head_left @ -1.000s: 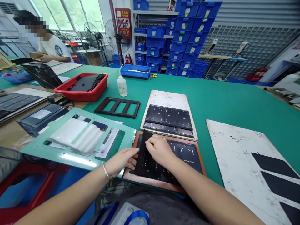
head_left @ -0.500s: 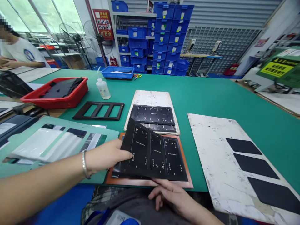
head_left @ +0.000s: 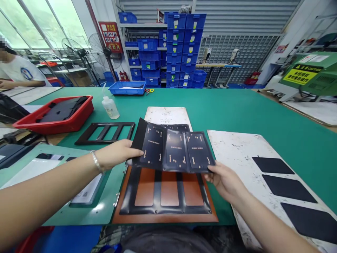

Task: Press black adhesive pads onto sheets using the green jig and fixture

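a black three-panel sheet [head_left: 176, 147] with small holes hangs tilted above the back of a brown board [head_left: 163, 219], between both hands. the left hand [head_left: 118, 154] has its grip closed on the sheet's left side, thumb on top; the right hand [head_left: 226, 177] pinches the near right corner, its grip closed too. the sheet hides the far part of the black frame [head_left: 163, 212] lying on the brown board, and most of the black panels [head_left: 184, 127] on the small white board [head_left: 168, 112] behind.

left of that white board, a second three-window frame [head_left: 88, 135] lies flat on the green worktop [head_left: 237, 109]. nearer, a pale green plate [head_left: 65, 218] with cut-outs runs up beside the brown board, and the left forearm passes over it, covering part of it.

the red bin [head_left: 65, 123] at the left holds a loose heap of dark flat pieces [head_left: 63, 107]. just right of it stands a squeeze bottle [head_left: 110, 108], upright, its fill hard to make out. the shallow blue tray [head_left: 126, 90] behind holds something flat, white and dark, with scissors [head_left: 149, 91] beside its right end.

on the right, a large white board [head_left: 229, 144] carries three black rectangles [head_left: 289, 188] in a row; the right forearm crosses its near part. further back, labelled blue bins [head_left: 181, 52] stand stacked.
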Tool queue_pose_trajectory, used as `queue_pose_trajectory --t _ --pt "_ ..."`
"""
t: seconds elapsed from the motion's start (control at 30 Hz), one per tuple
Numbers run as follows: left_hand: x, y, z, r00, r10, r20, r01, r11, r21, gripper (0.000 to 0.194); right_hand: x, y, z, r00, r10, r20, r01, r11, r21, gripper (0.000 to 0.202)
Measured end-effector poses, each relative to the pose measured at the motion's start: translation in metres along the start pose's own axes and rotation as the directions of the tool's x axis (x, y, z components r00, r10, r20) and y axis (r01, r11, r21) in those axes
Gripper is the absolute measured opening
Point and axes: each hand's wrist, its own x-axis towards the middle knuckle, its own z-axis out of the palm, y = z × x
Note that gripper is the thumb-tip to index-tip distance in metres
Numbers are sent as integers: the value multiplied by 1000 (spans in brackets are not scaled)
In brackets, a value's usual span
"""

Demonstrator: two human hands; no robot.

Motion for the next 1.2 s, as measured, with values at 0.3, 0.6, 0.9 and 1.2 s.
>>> queue_pose_trajectory --t 0.3,0.6,0.9,1.2 --pt "153 -11 -15 968 37 -248 12 981 193 28 166 -54 35 972 -163 -167 44 833 -552 13" --pt "210 -55 -17 940 -4 -341 143 913 382 30 212 -20 16 961 -229 -152 -4 543 -840 21" --pt "209 -60 -12 921 41 -386 147 883 445 28 214 -15 12 959 -267 -100 3 361 -933 22" --pt "103 -55 -19 913 270 -305 -155 923 353 61 155 -48 -32 895 -427 -129 -90 111 -990 49"
